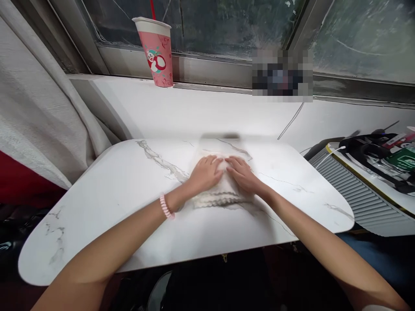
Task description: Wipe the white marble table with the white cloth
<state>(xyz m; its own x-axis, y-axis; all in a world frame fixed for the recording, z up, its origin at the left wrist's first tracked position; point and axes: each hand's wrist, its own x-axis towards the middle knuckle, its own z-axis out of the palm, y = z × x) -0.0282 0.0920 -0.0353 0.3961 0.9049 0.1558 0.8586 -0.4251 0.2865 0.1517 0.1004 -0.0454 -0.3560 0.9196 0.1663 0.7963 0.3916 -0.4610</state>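
A white folded cloth [223, 186] with wavy, scalloped edges in layers lies on the white marble-patterned table [136, 229], slightly blurred. Over its left side rests my left hand [205, 173], palm down with the fingers stretched out; a pink coiled band [165, 206] circles that wrist. On the cloth's right side my right hand [242, 172] lies flat too, its fingers extended toward the left hand. The fingertips of both hands come close together near the middle of the cloth. Parts of the cloth are hidden under the palms.
A pink paper cup [158, 56] with a red straw stands on the window sill. At the right is a ribbed cabinet [359, 194] with cables and packets on top. A pale curtain [42, 86] hangs at the left. A blurred-out patch [282, 80] covers something by the window.
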